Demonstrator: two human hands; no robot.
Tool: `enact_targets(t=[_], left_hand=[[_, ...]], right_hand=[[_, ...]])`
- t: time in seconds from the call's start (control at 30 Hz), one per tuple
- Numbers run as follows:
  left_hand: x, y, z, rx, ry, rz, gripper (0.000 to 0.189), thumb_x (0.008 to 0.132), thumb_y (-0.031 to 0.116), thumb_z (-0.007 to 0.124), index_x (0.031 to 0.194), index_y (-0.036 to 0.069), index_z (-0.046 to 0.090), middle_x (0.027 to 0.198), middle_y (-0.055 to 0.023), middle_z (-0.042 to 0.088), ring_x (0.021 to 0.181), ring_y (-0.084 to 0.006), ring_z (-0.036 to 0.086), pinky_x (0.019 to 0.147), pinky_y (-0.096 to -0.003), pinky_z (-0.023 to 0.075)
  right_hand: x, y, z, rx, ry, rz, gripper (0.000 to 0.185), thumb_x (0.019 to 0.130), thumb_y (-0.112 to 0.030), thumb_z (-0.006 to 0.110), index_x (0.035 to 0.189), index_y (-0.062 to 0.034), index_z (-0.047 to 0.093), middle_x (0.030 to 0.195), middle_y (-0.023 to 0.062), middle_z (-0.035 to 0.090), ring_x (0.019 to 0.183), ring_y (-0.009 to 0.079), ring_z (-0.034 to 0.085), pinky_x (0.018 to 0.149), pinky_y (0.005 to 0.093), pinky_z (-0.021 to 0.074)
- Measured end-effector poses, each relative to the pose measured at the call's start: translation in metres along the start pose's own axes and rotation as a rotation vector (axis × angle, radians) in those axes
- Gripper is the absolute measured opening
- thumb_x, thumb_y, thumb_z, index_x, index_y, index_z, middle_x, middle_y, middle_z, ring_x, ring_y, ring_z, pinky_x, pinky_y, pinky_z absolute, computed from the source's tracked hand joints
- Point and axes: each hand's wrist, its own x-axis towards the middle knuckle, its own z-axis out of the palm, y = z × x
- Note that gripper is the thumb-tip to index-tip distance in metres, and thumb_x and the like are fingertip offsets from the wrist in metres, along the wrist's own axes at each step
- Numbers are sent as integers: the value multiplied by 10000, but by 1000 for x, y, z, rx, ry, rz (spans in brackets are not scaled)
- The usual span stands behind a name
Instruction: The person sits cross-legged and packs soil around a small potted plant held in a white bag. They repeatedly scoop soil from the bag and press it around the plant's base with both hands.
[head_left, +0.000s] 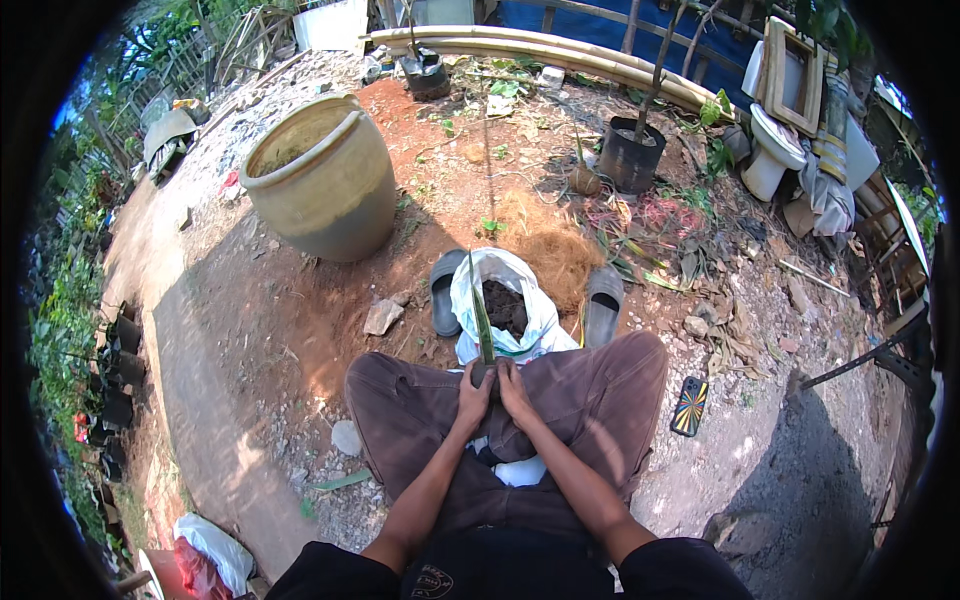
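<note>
An upright sansevieria leaf (481, 326) with pale edges rises in front of my lap. My left hand (473, 397) grips its base from one side, and my right hand (515, 394) closes around it from the other. Something dark sits between my fingers at the leaf's foot; whether it is soil or a small pot, I cannot tell. Just beyond my hands stands a white plastic sack (547, 326) with its mouth spread wide. Dark soil (505, 307) fills the part of it that I can see. The leaf crosses in front of the sack.
Grey slippers (448, 296) flank the sack, with brown coconut fibre (559, 262) behind it. A large clay pot (330, 195) stands front left. A phone (689, 406) lies right of my knee. Further off are a black planter (632, 157) and a toilet bowl (772, 150).
</note>
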Motion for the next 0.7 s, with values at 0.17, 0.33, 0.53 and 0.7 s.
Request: enact_targets(t=[0.17, 0.33, 0.53, 0.7], left_hand=[[-2, 2, 0, 0, -52, 17, 617, 849, 330, 755, 1316, 18, 501, 1146, -147, 624, 1044, -216, 589, 921, -333, 467], [0, 0, -3, 116, -92, 23, 581, 904, 345, 694, 1354, 39, 490, 1224, -126, 593, 1101, -201, 562, 954, -329, 450], [9, -13, -5, -300, -102, -239, 440, 1051, 327, 411, 1409, 78, 466, 1261, -90, 576, 1129, -181, 562, 936, -309, 472], [4, -4, -6, -403, -83, -194, 546, 1034, 452, 395, 1414, 61, 430, 1243, -116, 588, 1068, -177, 615, 852, -314, 531]], right_hand=[[-6, -3, -2, 61, -8, 83, 544, 1025, -463, 389, 1366, -47, 463, 1290, 159, 555, 1221, 262, 502, 1027, 354, 370], [-7, -13, -7, 88, -42, 128, 577, 1021, -471, 384, 1386, -27, 439, 1340, 167, 517, 1267, 257, 470, 1055, 346, 350], [0, 0, 2, 125, 47, 10, 555, 1019, -438, 406, 1366, -6, 431, 1343, 170, 508, 1264, 267, 475, 1056, 351, 353], [-1, 15, 9, -131, 138, -225, 502, 1017, -388, 432, 1332, 2, 446, 1314, 195, 521, 1239, 310, 492, 1050, 381, 361]])
